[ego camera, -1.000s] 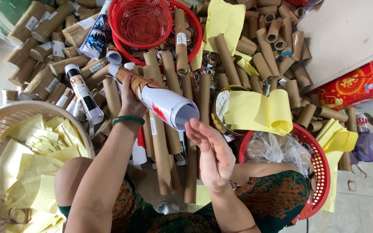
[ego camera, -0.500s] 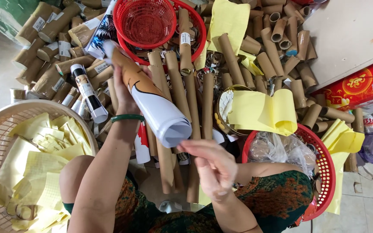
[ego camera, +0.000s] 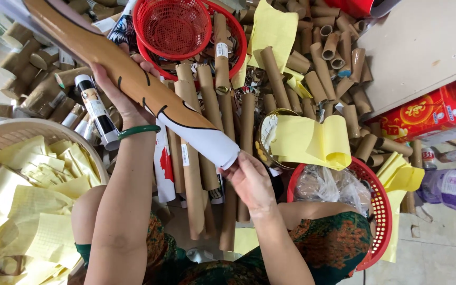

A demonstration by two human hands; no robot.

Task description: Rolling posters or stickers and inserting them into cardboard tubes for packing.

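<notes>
Left hand [ego camera: 125, 97]: wrapped around the rolled poster [ego camera: 133, 87], holding it tilted
Right hand [ego camera: 250, 182]: fingers pinching the poster's white lower end
Below: cardboard tubes [ego camera: 207, 111]

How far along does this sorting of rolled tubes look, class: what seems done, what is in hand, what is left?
Done: loose yellow sheets fill the pale basket on the left. In hand: the left hand grips a printed roll, and the right hand pinches its white end. Left: many brown tubes lie piled ahead, with more yellow paper beside them.
</notes>
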